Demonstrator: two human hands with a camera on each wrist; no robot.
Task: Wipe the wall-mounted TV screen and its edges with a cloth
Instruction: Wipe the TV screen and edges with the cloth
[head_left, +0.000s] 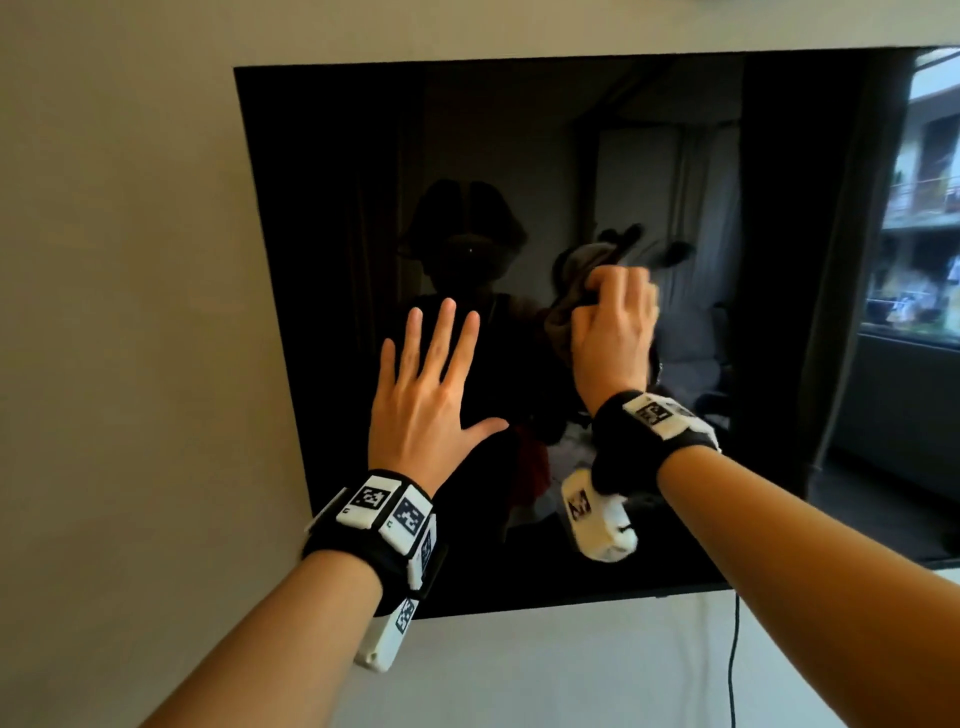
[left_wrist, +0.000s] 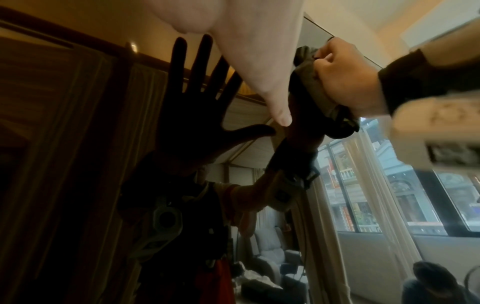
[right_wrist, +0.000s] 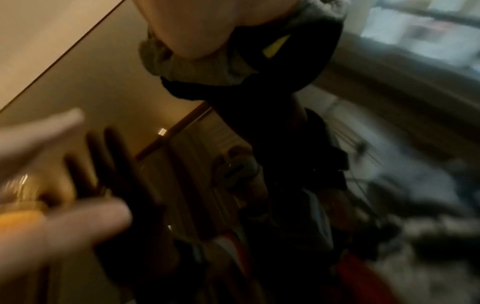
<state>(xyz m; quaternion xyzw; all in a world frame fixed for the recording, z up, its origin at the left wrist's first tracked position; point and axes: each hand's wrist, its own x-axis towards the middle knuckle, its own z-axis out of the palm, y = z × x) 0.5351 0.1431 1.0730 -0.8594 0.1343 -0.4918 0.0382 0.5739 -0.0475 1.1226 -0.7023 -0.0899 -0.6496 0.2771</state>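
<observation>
The black TV screen (head_left: 332, 208) hangs on a pale wall and fills most of the head view, mirroring the room. My left hand (head_left: 431, 384) lies flat on the glass at lower left, fingers straight and spread. To its right, my right hand (head_left: 615, 327) grips a bunched grey cloth (head_left: 558, 325) and holds it against the middle of the screen. The left wrist view shows the same grey cloth (left_wrist: 309, 82) balled in the right hand (left_wrist: 342, 78), with the left thumb (left_wrist: 262, 78) in front. In the blurred right wrist view the cloth (right_wrist: 187, 70) bulges under my palm.
The TV's left edge (head_left: 265, 291) and bottom edge (head_left: 519, 605) border bare wall (head_left: 119, 312). A thin black cable (head_left: 733, 665) hangs below the lower right of the screen. Reflected in the glass are a bright window (head_left: 919, 218), curtains and an armchair.
</observation>
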